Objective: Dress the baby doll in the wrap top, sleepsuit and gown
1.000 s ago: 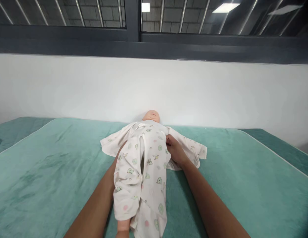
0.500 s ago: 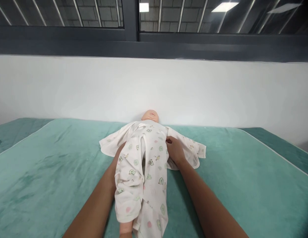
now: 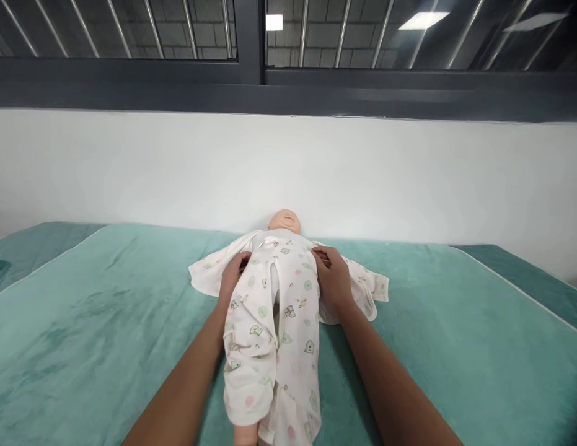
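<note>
A baby doll (image 3: 284, 220) lies on its back with its head toward the wall. White baby trousers (image 3: 297, 322) with small green and pink prints cover its legs and middle, with a slit between the legs. Under them, a white baby shirt (image 3: 214, 266) spreads its sleeves to both sides. My left hand (image 3: 233, 271) is closed with curled fingers at the left side of the trouser waist. On the opposite side, my right hand (image 3: 333, 275) pinches the waist edge. One bare doll foot end (image 3: 245, 435) shows below the left trouser leg; the other is hidden by cloth.
The doll rests on a green padded surface (image 3: 130, 322) with pale seams and darker side sections. A white wall (image 3: 288, 167) stands right behind the doll's head. Above it runs a dark window frame (image 3: 288, 96) with bars behind the glass.
My left hand has moved up along the trousers, and its fingers now show at the waist. My right hand has shifted slightly up at the waist edge. The view has tilted a little.
</note>
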Demonstrator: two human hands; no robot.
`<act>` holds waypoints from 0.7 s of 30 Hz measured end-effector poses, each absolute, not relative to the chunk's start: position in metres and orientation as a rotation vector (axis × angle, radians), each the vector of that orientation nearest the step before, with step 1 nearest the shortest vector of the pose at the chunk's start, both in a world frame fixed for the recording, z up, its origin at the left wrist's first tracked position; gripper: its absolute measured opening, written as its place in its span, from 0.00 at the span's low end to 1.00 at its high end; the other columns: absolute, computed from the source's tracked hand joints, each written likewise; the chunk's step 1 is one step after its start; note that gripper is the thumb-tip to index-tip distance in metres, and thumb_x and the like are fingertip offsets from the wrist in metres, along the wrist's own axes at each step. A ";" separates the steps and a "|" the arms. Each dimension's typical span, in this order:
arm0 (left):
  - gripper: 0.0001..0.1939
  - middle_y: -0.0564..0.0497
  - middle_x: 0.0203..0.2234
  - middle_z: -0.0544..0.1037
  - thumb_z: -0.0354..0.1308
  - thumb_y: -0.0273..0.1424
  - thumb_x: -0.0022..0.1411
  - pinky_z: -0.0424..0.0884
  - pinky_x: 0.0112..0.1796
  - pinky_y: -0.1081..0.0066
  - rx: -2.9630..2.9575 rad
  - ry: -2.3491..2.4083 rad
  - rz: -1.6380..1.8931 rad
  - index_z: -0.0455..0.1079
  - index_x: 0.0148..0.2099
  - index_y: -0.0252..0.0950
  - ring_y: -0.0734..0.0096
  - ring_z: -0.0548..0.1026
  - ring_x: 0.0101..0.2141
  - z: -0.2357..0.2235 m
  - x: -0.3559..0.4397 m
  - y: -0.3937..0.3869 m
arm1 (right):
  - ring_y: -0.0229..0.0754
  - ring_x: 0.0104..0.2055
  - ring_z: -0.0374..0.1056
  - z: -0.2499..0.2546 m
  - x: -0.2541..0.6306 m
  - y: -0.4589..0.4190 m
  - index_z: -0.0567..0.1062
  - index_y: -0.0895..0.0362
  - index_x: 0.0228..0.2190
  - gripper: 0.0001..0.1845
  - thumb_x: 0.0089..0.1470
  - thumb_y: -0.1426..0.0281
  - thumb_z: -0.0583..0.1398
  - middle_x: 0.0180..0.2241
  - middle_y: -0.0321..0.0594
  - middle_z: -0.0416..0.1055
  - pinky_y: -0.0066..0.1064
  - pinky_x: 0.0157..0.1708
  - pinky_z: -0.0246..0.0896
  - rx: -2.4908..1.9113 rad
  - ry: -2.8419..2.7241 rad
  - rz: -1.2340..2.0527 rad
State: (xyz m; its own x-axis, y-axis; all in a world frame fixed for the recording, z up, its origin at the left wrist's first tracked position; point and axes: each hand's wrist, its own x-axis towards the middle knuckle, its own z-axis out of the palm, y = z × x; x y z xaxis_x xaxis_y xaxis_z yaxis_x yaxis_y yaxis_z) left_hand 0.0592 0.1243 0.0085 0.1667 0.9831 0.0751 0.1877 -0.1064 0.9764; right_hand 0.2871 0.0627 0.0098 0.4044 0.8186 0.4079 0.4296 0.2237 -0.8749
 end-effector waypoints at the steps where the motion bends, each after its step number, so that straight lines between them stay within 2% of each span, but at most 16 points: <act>1: 0.15 0.48 0.46 0.74 0.57 0.29 0.55 0.63 0.53 0.66 1.568 1.188 1.112 0.70 0.46 0.38 0.60 0.69 0.51 0.011 0.058 0.125 | 0.45 0.44 0.66 0.012 0.288 0.065 0.73 0.51 0.37 0.10 0.53 0.63 0.56 0.42 0.41 0.72 0.36 0.46 0.59 -1.359 -1.245 0.399; 5: 0.11 0.46 0.44 0.75 0.55 0.33 0.55 0.62 0.53 0.65 1.860 1.133 1.252 0.71 0.41 0.38 0.60 0.70 0.48 0.018 0.057 0.130 | 0.45 0.52 0.63 0.020 0.297 0.079 0.74 0.52 0.33 0.08 0.53 0.63 0.57 0.48 0.39 0.70 0.38 0.55 0.52 -1.322 -1.375 0.491; 9: 0.11 0.48 0.47 0.75 0.49 0.37 0.60 0.61 0.53 0.67 1.847 1.207 1.161 0.69 0.41 0.39 0.62 0.69 0.51 0.019 0.060 0.136 | 0.48 0.56 0.60 0.034 0.307 0.094 0.72 0.53 0.27 0.09 0.51 0.61 0.59 0.54 0.38 0.67 0.42 0.58 0.47 -1.385 -1.507 0.604; 12: 0.12 0.50 0.39 0.77 0.45 0.37 0.63 0.64 0.47 0.67 1.787 1.413 1.009 0.67 0.39 0.39 0.63 0.72 0.44 0.020 0.059 0.143 | 0.51 0.57 0.60 0.044 0.309 0.101 0.72 0.53 0.26 0.10 0.50 0.60 0.61 0.55 0.38 0.66 0.43 0.57 0.49 -1.327 -1.600 0.775; 14: 0.11 0.50 0.34 0.77 0.44 0.36 0.63 0.65 0.44 0.66 1.772 1.488 0.967 0.66 0.36 0.39 0.63 0.72 0.39 0.022 0.058 0.148 | 0.53 0.56 0.61 0.047 0.310 0.103 0.72 0.54 0.26 0.11 0.49 0.59 0.62 0.54 0.39 0.67 0.42 0.55 0.51 -1.282 -1.655 0.851; 17: 0.12 0.49 0.33 0.76 0.43 0.35 0.63 0.65 0.41 0.66 1.787 1.526 0.942 0.65 0.33 0.38 0.63 0.71 0.37 0.029 0.060 0.154 | 0.52 0.53 0.63 0.046 0.310 0.107 0.69 0.54 0.25 0.13 0.50 0.57 0.61 0.48 0.40 0.72 0.40 0.52 0.54 -1.278 -1.696 0.819; 21: 0.12 0.46 0.34 0.76 0.44 0.35 0.64 0.64 0.45 0.63 1.875 1.506 0.961 0.66 0.34 0.38 0.60 0.71 0.39 0.038 0.069 0.155 | 0.45 0.42 0.65 0.037 0.310 0.111 0.67 0.53 0.27 0.13 0.52 0.57 0.58 0.37 0.36 0.73 0.35 0.44 0.58 -1.367 -1.666 0.680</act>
State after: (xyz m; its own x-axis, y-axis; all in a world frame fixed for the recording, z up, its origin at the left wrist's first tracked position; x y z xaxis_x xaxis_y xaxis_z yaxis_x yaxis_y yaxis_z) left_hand 0.0690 0.1551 0.0377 0.1185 0.9741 0.1927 0.5850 -0.2253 0.7791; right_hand 0.3100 0.1105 0.0368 -0.0375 0.9617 0.2717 0.4973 0.2538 -0.8296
